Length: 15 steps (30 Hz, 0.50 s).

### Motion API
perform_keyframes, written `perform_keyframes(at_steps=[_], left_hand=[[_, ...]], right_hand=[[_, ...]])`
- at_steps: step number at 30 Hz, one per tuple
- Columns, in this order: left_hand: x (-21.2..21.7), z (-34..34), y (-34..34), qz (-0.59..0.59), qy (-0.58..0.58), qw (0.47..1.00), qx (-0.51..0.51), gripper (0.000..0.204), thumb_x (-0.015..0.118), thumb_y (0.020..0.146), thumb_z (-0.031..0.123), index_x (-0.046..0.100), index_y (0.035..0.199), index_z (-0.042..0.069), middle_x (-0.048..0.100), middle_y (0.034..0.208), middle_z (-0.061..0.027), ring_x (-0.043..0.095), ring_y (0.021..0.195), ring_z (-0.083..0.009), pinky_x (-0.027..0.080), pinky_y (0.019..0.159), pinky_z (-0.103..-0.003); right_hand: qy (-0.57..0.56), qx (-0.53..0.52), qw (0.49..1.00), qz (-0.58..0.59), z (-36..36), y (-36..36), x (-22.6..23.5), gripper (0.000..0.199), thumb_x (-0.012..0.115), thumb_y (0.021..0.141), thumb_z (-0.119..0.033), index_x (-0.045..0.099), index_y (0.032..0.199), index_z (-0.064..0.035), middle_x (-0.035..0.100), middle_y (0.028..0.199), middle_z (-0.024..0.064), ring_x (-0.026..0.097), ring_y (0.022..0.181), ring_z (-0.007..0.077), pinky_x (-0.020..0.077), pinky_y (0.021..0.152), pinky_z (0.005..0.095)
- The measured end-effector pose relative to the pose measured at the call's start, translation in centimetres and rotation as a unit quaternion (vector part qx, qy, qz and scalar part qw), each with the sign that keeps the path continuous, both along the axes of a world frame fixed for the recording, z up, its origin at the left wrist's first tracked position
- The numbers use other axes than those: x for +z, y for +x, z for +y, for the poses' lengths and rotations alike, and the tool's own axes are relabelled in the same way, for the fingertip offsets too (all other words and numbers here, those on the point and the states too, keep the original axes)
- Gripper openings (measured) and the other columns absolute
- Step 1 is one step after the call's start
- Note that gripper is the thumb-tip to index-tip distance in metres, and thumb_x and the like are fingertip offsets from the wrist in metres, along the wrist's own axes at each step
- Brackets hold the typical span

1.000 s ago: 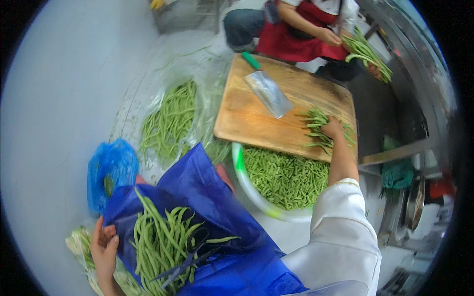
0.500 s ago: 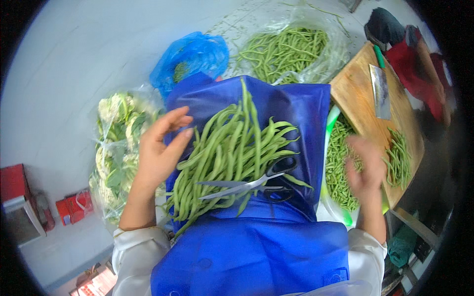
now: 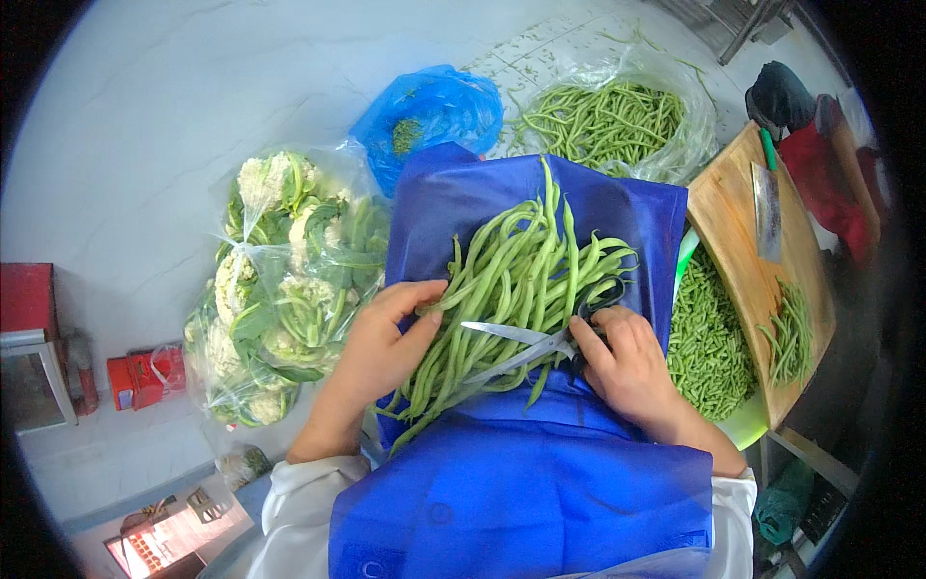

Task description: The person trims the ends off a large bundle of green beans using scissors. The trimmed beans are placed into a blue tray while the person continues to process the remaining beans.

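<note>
A pile of long green beans [image 3: 516, 261] lies across the blue apron [image 3: 521, 473] on my lap. On its left edge, my left hand [image 3: 391, 338] has its thumb and fingers closing around the ends of several beans. My right hand [image 3: 627, 372] grips the dark handles of a pair of scissors [image 3: 511, 333], partly covering them. The silver blades are spread apart, resting over the lower beans and angled to the left.
Bagged cauliflower [image 3: 289, 280] sits left. Ahead are a blue plastic bag [image 3: 434, 111] and a clear bag of beans [image 3: 608, 125]. To the right, cut beans [image 3: 709, 338] fill a container beside a wooden board [image 3: 733, 193] bearing a cleaver [image 3: 767, 212].
My right hand has come in from over the cut beans and taken hold of the scissors. My left hand has lowered onto the pile's left edge. The view has shifted slightly.
</note>
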<state>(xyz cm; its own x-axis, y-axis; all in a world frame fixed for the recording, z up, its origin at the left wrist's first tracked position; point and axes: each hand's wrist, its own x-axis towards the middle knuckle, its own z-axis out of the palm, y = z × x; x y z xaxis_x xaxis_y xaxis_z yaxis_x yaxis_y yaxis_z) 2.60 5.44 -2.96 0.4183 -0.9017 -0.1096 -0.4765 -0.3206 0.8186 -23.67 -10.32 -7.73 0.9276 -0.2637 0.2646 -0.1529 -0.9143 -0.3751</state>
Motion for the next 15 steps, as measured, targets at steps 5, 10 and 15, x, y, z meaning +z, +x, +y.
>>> perform_keyframes(at_steps=[5,10,15], left_hand=[[0.7,0.5,0.9,0.055,0.067,0.994,-0.068,0.05,0.059,0.088,0.014,0.046,0.132,-0.006,0.054,0.126,-0.025,0.053,0.118,-0.0349,0.041,0.1,-0.038],[2.2,-2.1,-0.1,-0.099,0.155,0.948,-0.261,0.095,0.074,0.074,0.036,0.025,0.139,-0.014,0.048,0.127,-0.0301,0.048,0.116,-0.0409,0.038,0.1,-0.041],[-0.3,-4.3,-3.8,-0.239,0.117,0.937,-0.226,0.102,0.077,0.068,0.04,0.027,0.139,-0.012,0.054,0.108,-0.0255,0.053,0.101,-0.0362,0.042,0.089,-0.042]], right_hand=[[0.047,0.016,0.998,-0.032,-1.2,0.0,-0.4,0.066,0.073,0.055,-0.006,0.056,0.119,-0.0029,0.049,0.119,0.0216,0.05,0.113,0.0401,0.0425,0.097,0.0494],[0.107,-0.004,0.994,-0.027,-2.0,-0.6,0.4,0.069,0.077,0.053,-0.013,0.052,0.117,-0.0024,0.042,0.132,0.0284,0.037,0.128,0.0482,0.0291,0.107,0.0597],[0.139,-0.051,0.988,-0.037,-3.9,0.4,1.5,0.074,0.074,0.055,-0.012,0.044,0.123,-0.0047,0.048,0.119,0.0221,0.041,0.124,0.0427,0.021,0.111,0.06]])
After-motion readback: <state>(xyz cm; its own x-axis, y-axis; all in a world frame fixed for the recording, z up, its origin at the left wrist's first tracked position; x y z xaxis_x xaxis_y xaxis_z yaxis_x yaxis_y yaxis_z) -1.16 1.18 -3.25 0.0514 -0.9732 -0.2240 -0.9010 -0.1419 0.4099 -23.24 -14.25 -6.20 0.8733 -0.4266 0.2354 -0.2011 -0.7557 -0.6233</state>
